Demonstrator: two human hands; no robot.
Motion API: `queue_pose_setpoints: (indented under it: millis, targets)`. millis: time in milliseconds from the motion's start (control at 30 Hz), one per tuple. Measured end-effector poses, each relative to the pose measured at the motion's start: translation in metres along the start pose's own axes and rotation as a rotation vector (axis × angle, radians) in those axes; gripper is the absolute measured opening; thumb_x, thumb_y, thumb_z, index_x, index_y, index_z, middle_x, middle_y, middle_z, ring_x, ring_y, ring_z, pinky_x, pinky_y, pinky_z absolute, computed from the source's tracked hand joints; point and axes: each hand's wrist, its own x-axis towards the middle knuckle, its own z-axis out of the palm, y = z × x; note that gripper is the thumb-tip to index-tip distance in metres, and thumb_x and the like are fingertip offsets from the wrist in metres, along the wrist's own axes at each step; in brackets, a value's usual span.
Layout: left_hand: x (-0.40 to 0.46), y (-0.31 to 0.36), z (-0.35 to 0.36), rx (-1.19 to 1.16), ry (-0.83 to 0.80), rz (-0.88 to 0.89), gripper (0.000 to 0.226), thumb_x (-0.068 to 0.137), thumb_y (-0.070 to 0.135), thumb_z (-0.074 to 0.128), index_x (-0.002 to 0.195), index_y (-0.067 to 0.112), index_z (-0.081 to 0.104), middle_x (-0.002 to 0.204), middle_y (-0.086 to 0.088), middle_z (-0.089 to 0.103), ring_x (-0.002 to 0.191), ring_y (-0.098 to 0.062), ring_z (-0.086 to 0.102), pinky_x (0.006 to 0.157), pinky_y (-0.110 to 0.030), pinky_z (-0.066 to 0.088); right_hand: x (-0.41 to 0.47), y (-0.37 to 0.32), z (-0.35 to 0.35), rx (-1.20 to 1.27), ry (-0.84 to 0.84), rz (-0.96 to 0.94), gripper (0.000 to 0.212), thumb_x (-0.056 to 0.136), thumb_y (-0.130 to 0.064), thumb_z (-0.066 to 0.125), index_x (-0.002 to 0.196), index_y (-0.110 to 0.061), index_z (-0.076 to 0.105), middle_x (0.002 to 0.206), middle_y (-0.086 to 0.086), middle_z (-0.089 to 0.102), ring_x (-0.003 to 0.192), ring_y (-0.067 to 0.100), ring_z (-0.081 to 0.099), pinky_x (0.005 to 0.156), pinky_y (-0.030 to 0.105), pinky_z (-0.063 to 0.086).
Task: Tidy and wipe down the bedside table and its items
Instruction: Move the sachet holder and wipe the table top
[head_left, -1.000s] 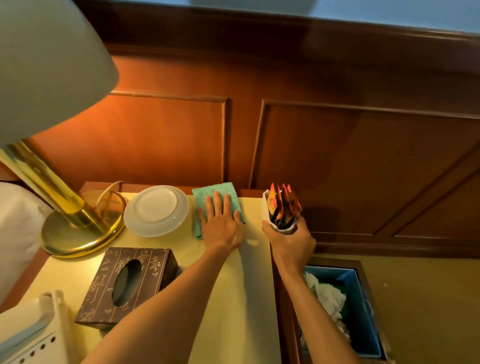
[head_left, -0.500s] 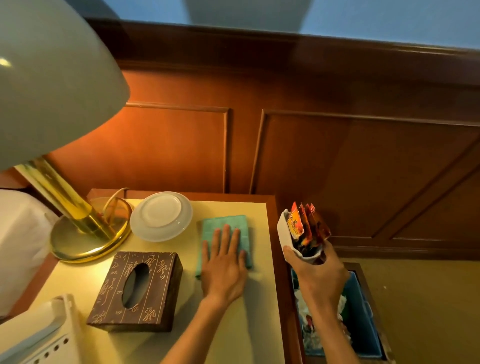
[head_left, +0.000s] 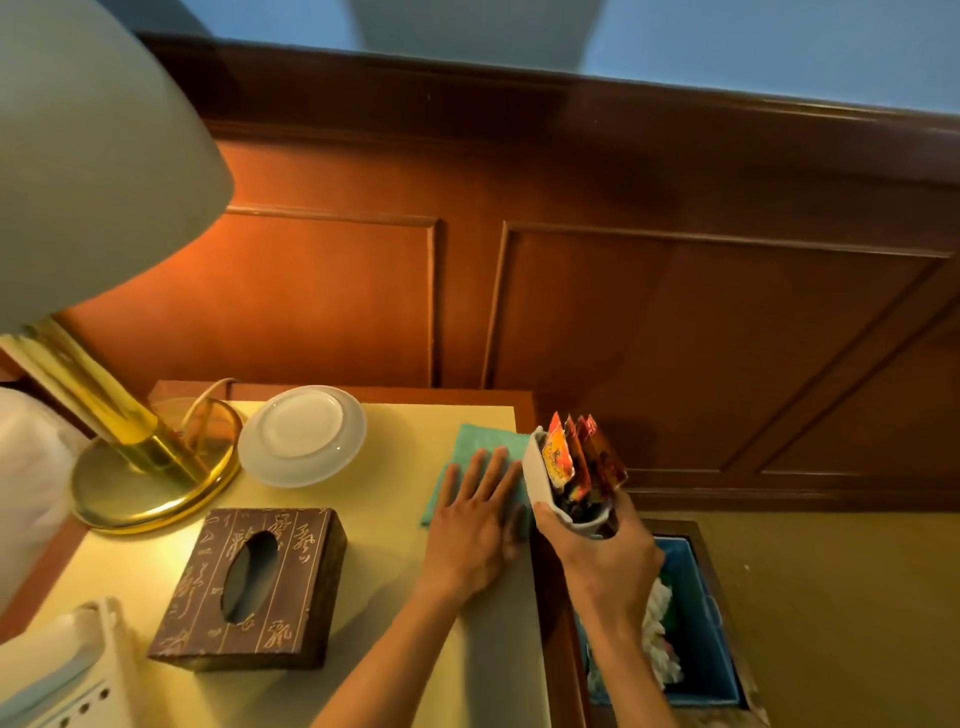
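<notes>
My left hand (head_left: 475, 525) lies flat with straight fingers on a teal cloth (head_left: 480, 441) at the right side of the yellow bedside table top (head_left: 395, 571). My right hand (head_left: 605, 556) grips a white holder (head_left: 537, 480) full of red and orange sachets (head_left: 579, 457), held in the air just off the table's right edge. A white saucer (head_left: 301, 434) sits at the back of the table. A dark carved tissue box (head_left: 254, 584) stands in front of it. A brass lamp base (head_left: 150, 467) is on the left.
A blue-lined waste bin (head_left: 696, 623) with crumpled paper stands on the floor right of the table, under my right arm. The lamp shade (head_left: 88, 156) overhangs the upper left. A white telephone (head_left: 57, 675) is at the lower left corner. Wood panelling runs behind.
My left hand has drawn the cloth from the table's back edge toward me and to the right. My right hand has carried the sachet holder slightly right and nearer.
</notes>
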Motion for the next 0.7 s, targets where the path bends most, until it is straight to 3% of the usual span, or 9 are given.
queue_pose_setpoints:
  millis: [100, 167, 267, 333, 433, 533, 700]
  targets:
    - [-0.036, -0.023, 0.002, -0.024, 0.144, -0.267, 0.055, 0.101, 0.045, 0.018, 0.15, 0.024, 0.032, 0.157, -0.001, 0.025, 0.147, -0.027, 0.02, 0.116, -0.047, 0.007, -0.001, 0.0, 0.004, 0.033, -0.015, 0.005, 0.048, 0.062, -0.027, 0.089, 0.106, -0.024, 0.07, 0.088, -0.018, 0.069, 0.08, -0.02, 0.059, 0.062, 0.0, 0.043]
    - [-0.031, -0.029, -0.001, -0.013, 0.157, -0.404, 0.06, 0.1, 0.044, 0.008, 0.149, 0.02, 0.033, 0.157, -0.006, 0.027, 0.146, -0.029, 0.022, 0.116, -0.049, 0.008, -0.002, -0.001, 0.005, 0.051, -0.015, 0.006, 0.047, 0.063, -0.026, 0.089, 0.106, -0.025, 0.069, 0.089, -0.018, 0.068, 0.081, -0.019, 0.059, 0.061, 0.0, 0.043]
    - [0.005, -0.03, -0.008, -0.065, 0.134, -0.585, 0.061, 0.098, 0.042, 0.001, 0.154, 0.02, 0.006, 0.163, -0.005, 0.002, 0.15, -0.026, -0.002, 0.118, -0.049, -0.007, -0.003, 0.0, 0.004, 0.05, -0.03, 0.008, 0.048, 0.062, -0.029, 0.088, 0.106, -0.027, 0.068, 0.091, -0.016, 0.069, 0.081, -0.019, 0.059, 0.058, 0.002, 0.044]
    - [0.033, -0.03, -0.013, -0.098, 0.14, -0.642, 0.058, 0.101, 0.041, 0.006, 0.155, 0.021, -0.002, 0.163, -0.005, -0.006, 0.15, -0.026, -0.008, 0.119, -0.051, -0.008, -0.002, 0.002, 0.001, 0.066, -0.039, 0.017, 0.047, 0.063, -0.028, 0.088, 0.105, -0.03, 0.067, 0.09, -0.019, 0.068, 0.081, -0.021, 0.058, 0.058, 0.002, 0.044]
    - [0.073, -0.022, -0.015, -0.084, 0.055, -0.545, 0.06, 0.102, 0.046, 0.01, 0.155, 0.021, -0.002, 0.163, -0.006, -0.007, 0.149, -0.028, -0.009, 0.12, -0.054, -0.003, 0.001, 0.003, -0.005, 0.042, -0.049, 0.012, 0.05, 0.062, -0.03, 0.089, 0.105, -0.033, 0.066, 0.088, -0.021, 0.067, 0.08, -0.017, 0.061, 0.056, 0.006, 0.046]
    - [0.099, -0.004, -0.012, -0.108, -0.056, -0.329, 0.06, 0.102, 0.046, 0.015, 0.155, 0.024, -0.001, 0.163, -0.003, -0.009, 0.149, -0.026, -0.012, 0.12, -0.052, -0.006, 0.005, 0.007, -0.007, 0.025, -0.036, 0.016, 0.055, 0.06, -0.034, 0.089, 0.11, -0.028, 0.068, 0.094, -0.015, 0.07, 0.08, -0.006, 0.064, 0.056, 0.01, 0.049]
    - [0.079, 0.007, -0.01, 0.089, -0.182, 0.011, 0.07, 0.1, 0.046, 0.03, 0.154, 0.026, -0.009, 0.162, 0.001, -0.014, 0.149, -0.024, -0.015, 0.12, -0.05, -0.006, 0.015, 0.007, -0.003, 0.009, -0.011, 0.027, 0.055, 0.06, -0.039, 0.088, 0.11, -0.028, 0.069, 0.096, -0.015, 0.071, 0.083, -0.005, 0.064, 0.064, 0.012, 0.05]
